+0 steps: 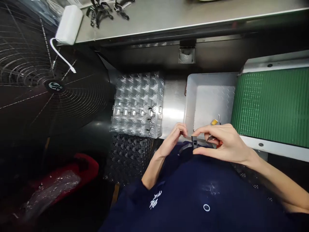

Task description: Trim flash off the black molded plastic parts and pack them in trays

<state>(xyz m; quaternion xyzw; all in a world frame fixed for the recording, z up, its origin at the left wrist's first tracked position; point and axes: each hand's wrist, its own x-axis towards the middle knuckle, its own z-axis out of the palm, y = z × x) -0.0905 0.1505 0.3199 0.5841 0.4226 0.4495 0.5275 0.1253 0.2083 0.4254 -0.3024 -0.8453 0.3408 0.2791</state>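
My right hand (225, 143) pinches a small black plastic part (194, 142) between thumb and forefinger, above my dark blue shirt. Tucked into the same hand's curled fingers is a tool with an orange-red handle (219, 144) and a metal tip (210, 137); its kind is mostly hidden. Just left of the black part is my left hand (174, 139), fingers bent and closed. Whether anything sits in them is hidden. Below its fingertips shows a dark grey curved piece (185, 148), blurred.
A stack of clear blister trays (137, 103) holds a few black pieces, with black trays (127, 158) below. A white bin (190, 96) contains a yellow-ended item (214, 122), beside a green conveyor belt (272, 106). A large fan (54, 86) stands left; a shelf (156, 19) runs above.
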